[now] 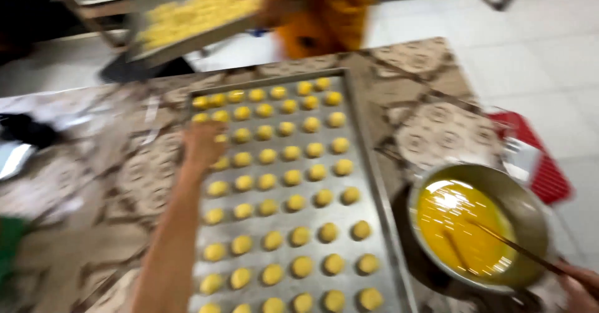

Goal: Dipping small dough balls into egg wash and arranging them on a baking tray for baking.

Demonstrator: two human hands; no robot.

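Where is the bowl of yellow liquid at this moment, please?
In the head view, the metal bowl sits on the right, just beside the baking tray of yellow dough balls, with the right hand at its lower right edge.

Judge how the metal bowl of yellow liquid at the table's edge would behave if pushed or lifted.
The metal bowl probably slides easily: its smooth underside sits on a flat patterned table. The yellow liquid looks thin and fills much of it, so it would likely slosh or spill if jolted. The brush handle leaning over the rim, held by the right hand, could lever it sideways.
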